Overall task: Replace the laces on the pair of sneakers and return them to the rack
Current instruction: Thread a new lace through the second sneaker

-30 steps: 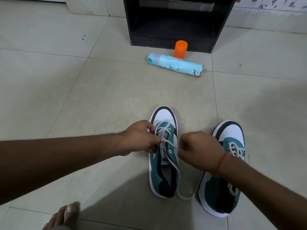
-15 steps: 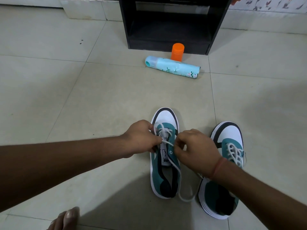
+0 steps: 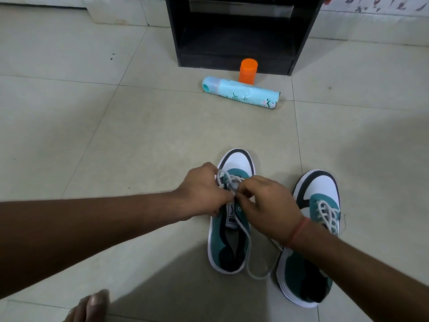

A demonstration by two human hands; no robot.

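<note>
**Both hands at work on a sneaker's lace**

A person bends over a pair of teal, white and black sneakers standing side by side on a pale tiled floor (image 3: 139, 140), toes pointing toward a black rack (image 3: 241, 31) at the floor's far edge. The left hand (image 3: 202, 194) and the right hand (image 3: 267, 205) meet over the left sneaker (image 3: 232, 219), fingers curled and pinching the white lace (image 3: 249, 252) near the upper eyelets; exactly which strand each hand has hold of cannot be told. A loose loop of that lace trails down past the heel onto the tiles between the two shoes. The right sneaker (image 3: 318, 231), just beside the first, is already laced, with the right wrist, ringed by a reddish thread (image 3: 299, 231), crossing above its heel. Nearer the rack, a light blue spray can (image 3: 241, 92) lies on its side, an orange cap (image 3: 248, 70) upright just behind it. Bare toes (image 3: 92, 307) show at the near edge of the floor.
</note>
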